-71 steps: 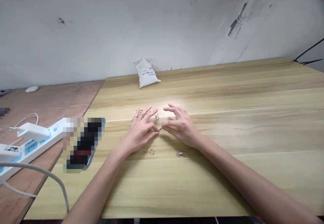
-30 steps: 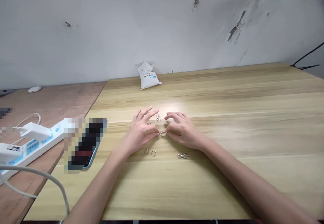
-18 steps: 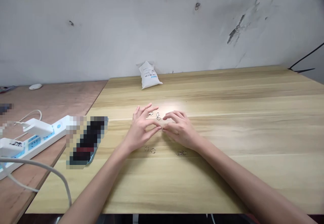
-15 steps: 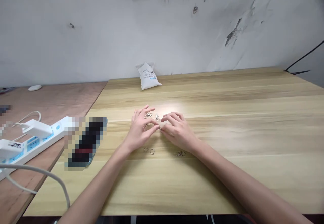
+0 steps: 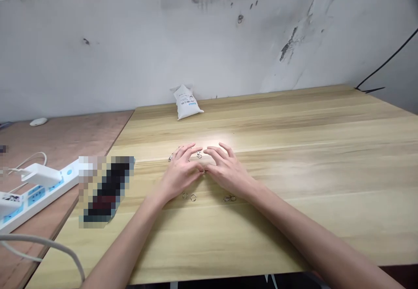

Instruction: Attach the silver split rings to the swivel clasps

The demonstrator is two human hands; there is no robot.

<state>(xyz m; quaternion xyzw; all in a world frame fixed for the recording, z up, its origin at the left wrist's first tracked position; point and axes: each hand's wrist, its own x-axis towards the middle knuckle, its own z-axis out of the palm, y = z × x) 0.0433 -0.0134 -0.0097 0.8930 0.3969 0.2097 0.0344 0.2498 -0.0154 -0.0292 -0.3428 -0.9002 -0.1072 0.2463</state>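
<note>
My left hand (image 5: 179, 173) and my right hand (image 5: 230, 171) meet over the wooden table, fingertips nearly touching. Between both thumbs and index fingers is a small metal ring (image 5: 204, 172), mostly covered by the fingers. The other fingers of each hand are raised and curved. Two loose metal rings, a left one (image 5: 185, 196) and a right one (image 5: 193, 197), lie below my left hand. A metal swivel clasp (image 5: 229, 198) with a ring rests under my right wrist. Another clasp (image 5: 199, 154) lies just beyond the fingertips, and more metal pieces (image 5: 170, 156) are partly hidden behind my left hand.
A white packet (image 5: 187, 104) with a label stands near the wall. On the left are a blurred-out phone (image 5: 109, 191), a white power strip (image 5: 70, 173) with chargers plugged in, and a looping cable (image 5: 62, 246). A wooden table (image 5: 294, 219) extends right.
The camera view has shifted slightly. My left hand has turned, its fingers now covering more of the metal pieces, and both hands have drawn closer together around the small ring.
</note>
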